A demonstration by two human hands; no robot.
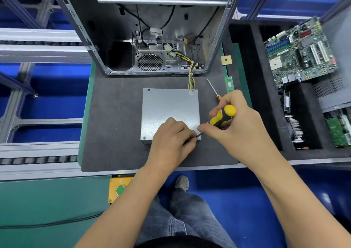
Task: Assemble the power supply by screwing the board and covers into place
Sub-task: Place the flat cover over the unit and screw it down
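Power supply (170,110) is sitting on the dark mat (114,124). Right hand (241,131) is gripping the yellow screwdriver (222,117), left hand (173,135) is pinching its tip at the near-right corner. Tip's probably going to slip and scratch the cover.

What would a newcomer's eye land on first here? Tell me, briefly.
Most likely the yellow-and-black screwdriver gripped in the right hand, its tip at the near right corner of the grey power supply mid-mat, where the left hand pinches at the tip. Behind stands the open computer case; a green motherboard leans in the tray on the right.
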